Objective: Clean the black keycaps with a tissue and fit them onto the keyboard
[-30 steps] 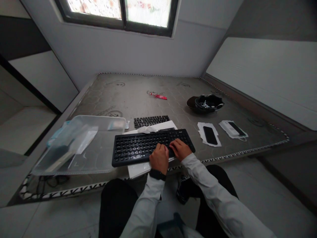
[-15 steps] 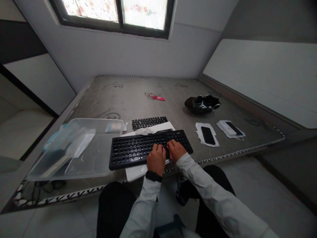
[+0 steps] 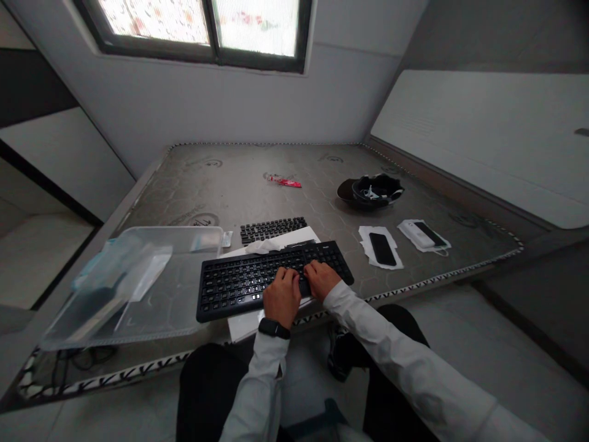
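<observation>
A black keyboard (image 3: 230, 285) with many bare key sockets lies slightly askew on white sheets (image 3: 243, 327). My left hand (image 3: 282, 296), a dark watch band at its wrist, is over the keyboard's lower middle with fingers curled and tips pressed together. Just right of it, my right hand (image 3: 322, 280) rests on the keys, its thumb and fingers pinched in. What sits between the fingertips of either hand is hidden. Beyond the keyboard, black keycaps (image 3: 273, 229) are laid out in rows, near a crumpled white tissue (image 3: 262, 246).
On the left stands a clear plastic bin (image 3: 184, 313) holding pale items. To the right lie a black phone (image 3: 382, 248) on white paper and a white device (image 3: 420, 235) beside a dark one. Farther back are a dark cap (image 3: 370, 191) and a red packet (image 3: 289, 183).
The whole view has shifted slightly. Both hands stay at nearly the same spots on the keyboard, with only tiny finger movement.
</observation>
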`<state>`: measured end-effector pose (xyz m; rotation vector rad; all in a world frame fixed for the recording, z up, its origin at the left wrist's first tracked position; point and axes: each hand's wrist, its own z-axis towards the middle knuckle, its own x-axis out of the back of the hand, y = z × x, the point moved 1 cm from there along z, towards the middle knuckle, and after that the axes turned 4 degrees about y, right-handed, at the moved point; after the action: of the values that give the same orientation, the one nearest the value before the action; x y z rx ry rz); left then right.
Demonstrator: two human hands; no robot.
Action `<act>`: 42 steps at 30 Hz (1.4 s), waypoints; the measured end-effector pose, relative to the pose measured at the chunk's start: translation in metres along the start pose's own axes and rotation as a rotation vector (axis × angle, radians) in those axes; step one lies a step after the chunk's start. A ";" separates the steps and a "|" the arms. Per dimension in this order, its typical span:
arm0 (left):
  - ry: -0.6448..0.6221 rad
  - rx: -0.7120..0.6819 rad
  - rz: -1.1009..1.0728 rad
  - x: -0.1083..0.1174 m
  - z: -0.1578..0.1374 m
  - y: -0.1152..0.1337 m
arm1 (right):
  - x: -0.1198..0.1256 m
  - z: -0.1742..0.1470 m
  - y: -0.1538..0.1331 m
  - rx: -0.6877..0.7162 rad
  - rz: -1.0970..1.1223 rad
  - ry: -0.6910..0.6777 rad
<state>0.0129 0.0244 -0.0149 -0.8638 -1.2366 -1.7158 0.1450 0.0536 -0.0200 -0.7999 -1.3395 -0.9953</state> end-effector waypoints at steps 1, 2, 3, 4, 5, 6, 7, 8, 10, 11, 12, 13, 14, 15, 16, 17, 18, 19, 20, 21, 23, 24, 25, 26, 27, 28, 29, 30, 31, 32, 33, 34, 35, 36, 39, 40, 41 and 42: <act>0.012 0.024 -0.004 0.000 0.000 0.001 | 0.000 0.000 0.000 -0.004 -0.001 -0.003; 0.023 0.048 -0.006 -0.001 0.000 0.002 | 0.001 0.000 0.000 -0.006 -0.002 -0.008; 0.032 0.069 -0.009 -0.002 0.000 0.003 | 0.001 0.000 0.000 -0.008 -0.002 -0.014; 0.041 0.087 -0.009 -0.004 0.000 0.004 | 0.001 0.000 0.000 -0.009 -0.003 -0.019; 0.048 0.102 -0.007 -0.005 0.000 0.004 | 0.001 0.000 0.000 -0.008 -0.001 -0.023; 0.054 0.112 -0.003 -0.006 0.000 0.005 | 0.001 0.000 0.000 -0.006 0.000 -0.024; 0.057 0.116 0.002 -0.007 -0.001 0.005 | 0.001 0.000 0.000 -0.005 0.002 -0.023; 0.059 0.112 0.007 -0.008 -0.001 0.005 | 0.001 0.000 0.000 -0.006 0.004 -0.020; 0.059 0.088 0.011 -0.009 -0.001 0.004 | 0.001 0.000 0.000 -0.011 0.004 -0.015; 0.056 0.068 0.010 -0.009 -0.001 0.003 | 0.001 0.001 0.000 -0.014 0.004 -0.015; 0.053 0.048 0.006 -0.009 -0.001 0.002 | 0.001 0.001 0.000 -0.014 0.004 -0.013; 0.050 0.029 0.002 -0.009 -0.001 0.001 | 0.000 0.001 -0.001 -0.012 0.005 -0.012; 0.045 0.011 -0.002 -0.009 -0.001 0.000 | 0.000 0.001 -0.001 -0.009 0.006 -0.011; 0.040 -0.004 -0.006 -0.009 -0.001 -0.001 | 0.000 0.001 -0.001 -0.007 0.007 -0.013; 0.035 -0.017 -0.008 -0.008 0.000 -0.002 | 0.000 0.001 -0.001 -0.008 0.009 -0.015; 0.029 -0.025 -0.009 -0.008 0.000 -0.003 | 0.000 0.001 -0.001 -0.012 0.011 -0.018; 0.023 -0.030 -0.008 -0.007 0.000 -0.003 | 0.000 0.001 0.000 -0.016 0.014 -0.022; 0.014 -0.033 -0.005 -0.006 0.000 -0.004 | 0.001 0.001 0.000 -0.020 0.017 -0.024; 0.005 -0.034 -0.002 -0.006 0.000 -0.004 | 0.001 0.001 0.000 -0.019 0.020 -0.021; -0.002 -0.034 0.001 -0.005 0.000 -0.004 | 0.001 0.001 0.000 -0.016 0.022 -0.015; -0.005 -0.033 -0.001 -0.004 0.000 -0.003 | 0.001 0.000 0.000 -0.006 0.027 0.005; -0.003 -0.033 -0.006 -0.003 0.000 -0.002 | 0.001 0.000 0.000 -0.002 0.029 0.015; -0.001 -0.030 -0.011 -0.003 0.000 -0.002 | 0.001 0.000 0.000 0.002 0.031 0.022; -0.001 -0.026 -0.014 -0.002 0.000 -0.001 | 0.001 0.000 0.000 0.005 0.032 0.024; -0.004 -0.019 -0.012 -0.001 0.000 0.000 | 0.001 0.000 0.000 0.008 0.032 0.023; -0.009 -0.011 -0.007 -0.001 0.000 0.000 | 0.001 0.000 0.000 0.011 0.031 0.021; -0.015 -0.005 0.001 -0.001 0.001 0.001 | 0.001 0.000 0.000 0.012 0.031 0.019; -0.017 -0.002 0.009 0.000 0.001 0.001 | 0.001 0.000 0.000 0.013 0.032 0.018; -0.015 -0.003 0.015 0.000 0.001 0.001 | 0.001 0.000 0.000 0.012 0.036 0.019; -0.010 -0.007 0.020 0.000 0.001 0.002 | 0.001 0.000 0.001 0.010 0.041 0.022; -0.003 -0.014 0.024 0.000 0.001 0.002 | 0.002 0.000 0.001 0.008 0.046 0.024; 0.005 -0.020 0.027 -0.001 0.001 0.002 | 0.002 0.000 0.001 0.007 0.052 0.026; 0.015 -0.023 0.029 -0.001 0.001 0.003 | 0.002 0.000 0.001 0.005 0.056 0.030; 0.023 -0.024 0.029 -0.001 0.001 0.003 | 0.003 0.000 0.001 0.005 0.059 0.034; 0.041 -0.019 0.033 -0.003 0.000 0.004 | 0.003 0.000 0.000 0.014 0.059 0.049; 0.044 -0.014 0.039 -0.003 -0.001 0.005 | 0.004 0.000 0.000 0.019 0.058 0.052; 0.044 -0.007 0.048 -0.004 -0.002 0.006 | 0.004 0.000 0.000 0.025 0.057 0.052; 0.043 0.001 0.058 -0.004 -0.002 0.007 | 0.004 0.000 0.000 0.032 0.056 0.051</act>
<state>0.0207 0.0220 -0.0168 -0.8503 -1.1731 -1.6784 0.1445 0.0531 -0.0161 -0.7790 -1.2793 -0.9425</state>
